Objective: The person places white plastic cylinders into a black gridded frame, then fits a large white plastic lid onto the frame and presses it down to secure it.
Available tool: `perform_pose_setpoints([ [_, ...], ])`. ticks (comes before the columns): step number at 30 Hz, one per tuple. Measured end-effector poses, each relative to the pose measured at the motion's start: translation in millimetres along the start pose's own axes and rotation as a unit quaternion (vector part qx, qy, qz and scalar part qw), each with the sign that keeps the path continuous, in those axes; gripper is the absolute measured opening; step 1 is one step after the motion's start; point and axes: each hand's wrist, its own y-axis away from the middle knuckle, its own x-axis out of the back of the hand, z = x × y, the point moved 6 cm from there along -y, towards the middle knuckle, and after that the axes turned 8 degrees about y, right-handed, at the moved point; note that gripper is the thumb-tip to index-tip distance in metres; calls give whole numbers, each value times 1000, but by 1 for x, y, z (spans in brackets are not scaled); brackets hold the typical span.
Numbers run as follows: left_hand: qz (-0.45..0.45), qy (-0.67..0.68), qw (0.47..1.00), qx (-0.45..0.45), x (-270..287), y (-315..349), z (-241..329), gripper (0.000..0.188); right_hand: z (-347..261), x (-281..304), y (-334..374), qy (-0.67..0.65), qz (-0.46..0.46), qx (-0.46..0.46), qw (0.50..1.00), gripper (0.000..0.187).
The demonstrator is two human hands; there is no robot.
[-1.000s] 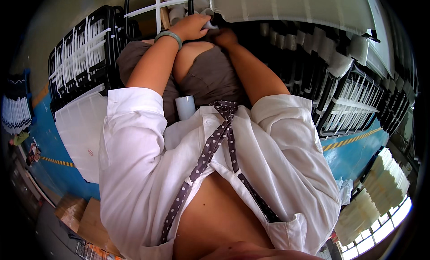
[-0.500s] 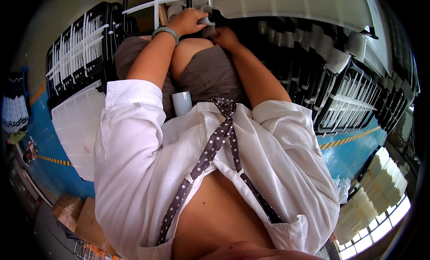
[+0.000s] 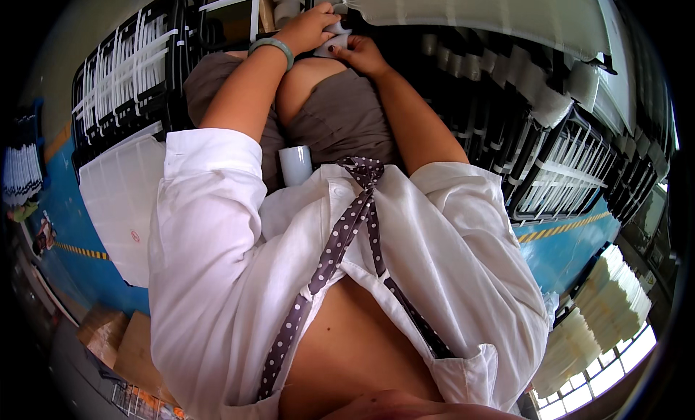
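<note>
My left hand (image 3: 310, 29), with a bangle at its wrist, is closed on a small piece of white foam wrap (image 3: 333, 45) above my knees. On the other side, my right hand (image 3: 362, 56) presses its thumb and fingers against the same wrap. Whatever the wrap goes round is hidden. Just beyond, a cream fabric panel (image 3: 470, 14) on a dark frame stretches to the right. A white cylinder like a tape roll (image 3: 295, 166) lies in my lap.
At the left stands a strapped stack of black frames (image 3: 130, 76), with a whitish panel (image 3: 119, 203) beside it. Several foam-wrapped black frames (image 3: 550, 105) crowd the right. Cardboard boxes (image 3: 141, 355) and pale stacked sheets (image 3: 608, 297) are farther off.
My right hand has turned and come up slightly, so its thumb now shows against the foam wrap. More of the white wrap is visible between my hands. My left hand has barely shifted.
</note>
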Motion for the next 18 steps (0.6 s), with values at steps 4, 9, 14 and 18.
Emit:
perform_pose_setpoints([
  [4,-58,35,998,-10,-3,-4,-14,39,-8,-5,0,4,-18,30,999,29],
  [9,-146,94,984,48,7,2,4,62,-22,-7,8,-16,-43,9,999,32],
  [14,-123,140,982,34,23,2,9,57,-22,-10,6,-90,-51,28,994,37],
  [18,-54,60,997,4,22,-3,0,31,-17,-10,4,-108,-21,37,993,35],
])
